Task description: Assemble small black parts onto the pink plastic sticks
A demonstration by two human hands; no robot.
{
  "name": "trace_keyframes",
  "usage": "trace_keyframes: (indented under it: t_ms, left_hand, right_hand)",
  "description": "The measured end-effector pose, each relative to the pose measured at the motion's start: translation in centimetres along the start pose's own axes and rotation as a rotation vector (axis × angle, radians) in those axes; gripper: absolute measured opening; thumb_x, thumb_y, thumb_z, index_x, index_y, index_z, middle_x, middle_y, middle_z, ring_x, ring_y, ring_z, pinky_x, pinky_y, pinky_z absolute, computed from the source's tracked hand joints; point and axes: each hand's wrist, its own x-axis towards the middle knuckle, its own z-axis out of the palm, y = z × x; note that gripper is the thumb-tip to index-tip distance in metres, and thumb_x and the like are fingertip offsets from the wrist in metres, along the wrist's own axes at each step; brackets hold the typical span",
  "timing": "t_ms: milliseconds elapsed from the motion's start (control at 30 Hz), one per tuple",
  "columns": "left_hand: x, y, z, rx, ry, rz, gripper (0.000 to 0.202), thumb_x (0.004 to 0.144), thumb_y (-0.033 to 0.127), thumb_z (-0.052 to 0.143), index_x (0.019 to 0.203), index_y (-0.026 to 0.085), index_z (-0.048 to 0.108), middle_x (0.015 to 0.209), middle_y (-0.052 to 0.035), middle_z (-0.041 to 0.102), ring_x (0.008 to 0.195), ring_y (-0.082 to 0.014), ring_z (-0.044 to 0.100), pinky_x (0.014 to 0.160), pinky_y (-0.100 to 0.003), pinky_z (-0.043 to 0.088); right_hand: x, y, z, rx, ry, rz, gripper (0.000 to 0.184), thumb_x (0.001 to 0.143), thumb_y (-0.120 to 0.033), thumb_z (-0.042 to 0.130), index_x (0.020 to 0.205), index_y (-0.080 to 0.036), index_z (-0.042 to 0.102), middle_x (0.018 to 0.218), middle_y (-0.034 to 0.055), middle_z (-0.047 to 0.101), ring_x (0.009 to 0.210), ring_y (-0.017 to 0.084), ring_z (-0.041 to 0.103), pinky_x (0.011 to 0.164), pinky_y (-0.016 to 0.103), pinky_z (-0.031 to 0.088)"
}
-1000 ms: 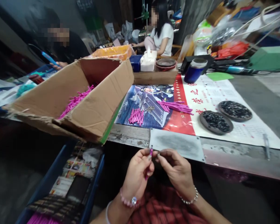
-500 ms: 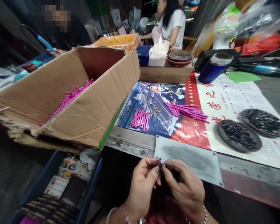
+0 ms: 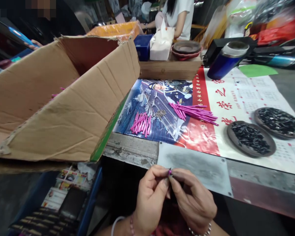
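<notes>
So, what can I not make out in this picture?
Head view only:
- Pink piece: mostly hidden by fingers of left hand and right hand.
- Box contents: hidden by its near wall.
- Black bits in dishes: too small.
- Bags, top right: blurred.

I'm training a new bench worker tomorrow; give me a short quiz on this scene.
1. True or false: the left hand and right hand meet at a small pink stick.
2. What lies between the pile of short pink sticks and the bundle of long pink sticks? A small silvery beads; B scissors; C coins.
3. How many dark round trays of black pieces are on the table?
Key: 1 true; 2 A; 3 two.
</notes>
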Motion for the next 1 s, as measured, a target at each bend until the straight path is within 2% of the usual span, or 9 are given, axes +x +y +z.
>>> trace_keyframes:
  t_ms: [200,400,667,733,900,1000]
  left_hand:
    - [-0.6,-0.1,0.3,0.074,0.008,0.082,0.008,0.095,0.028,0.066,0.094,0.023,0.072,0.091,-0.0012,0.057,0.062,-0.0079,0.051,0.058,-0.021,0.044]
    - [-1.5,-0.2,0.7,0.109,0.044,0.164,0.007,0.095,0.026,0.065,0.093,0.026,0.072,0.093,-0.0024,0.058,0.075,-0.0139,0.056,0.066,-0.023,0.048]
    - [-2.0,0.2,0.9,0.09,0.067,0.211,0.01,0.096,0.022,0.063,0.093,0.026,0.071,0.091,-0.0029,0.058,0.081,-0.016,0.059,0.071,-0.025,0.049]
    - [-1.7,0.4,0.9,0.091,0.069,0.214,0.01,0.096,0.022,0.062,0.093,0.025,0.071,0.09,-0.003,0.057,0.079,-0.0159,0.058,0.07,-0.025,0.049]
    - [-0.9,1.3,0.4,0.066,0.016,0.189,0.01,0.097,0.021,0.061,0.096,0.025,0.07,0.089,-0.0008,0.054,0.062,-0.0092,0.053,0.057,-0.021,0.045]
    - [-0.6,1.8,-0.1,0.075,-0.02,0.178,0.011,0.098,0.02,0.059,0.098,0.024,0.069,0.089,-0.0004,0.054,0.061,-0.0076,0.052,0.056,-0.02,0.043]
  right_hand:
    - [-0.7,0.1,-0.3,0.068,-0.035,0.052,0.016,0.092,-0.014,0.063,0.102,-0.026,0.067,0.087,0.0031,0.076,0.075,0.019,0.075,0.07,0.028,0.063]
    - [-0.2,-0.5,-1.0,0.136,-0.055,0.062,0.019,0.093,-0.013,0.062,0.103,-0.028,0.069,0.089,0.003,0.077,0.076,0.021,0.076,0.069,0.029,0.064]
    - [0.7,-1.3,-2.3,0.306,-0.2,0.186,0.015,0.09,-0.015,0.069,0.095,-0.028,0.074,0.092,0.0023,0.078,0.078,0.018,0.076,0.068,0.022,0.063]
    - [1.6,-1.1,-2.6,0.322,-0.269,0.209,0.012,0.09,-0.017,0.07,0.091,-0.028,0.075,0.093,0.0027,0.079,0.079,0.018,0.076,0.069,0.021,0.063]
    - [4.4,-0.8,-2.6,0.416,-0.459,0.263,0.007,0.088,-0.02,0.072,0.084,-0.024,0.074,0.092,0.004,0.08,0.078,0.019,0.077,0.068,0.021,0.063]
    - [5.1,-1.1,-2.1,0.419,-0.469,0.268,0.009,0.088,-0.023,0.073,0.079,-0.022,0.073,0.089,0.0057,0.08,0.076,0.02,0.077,0.067,0.023,0.064]
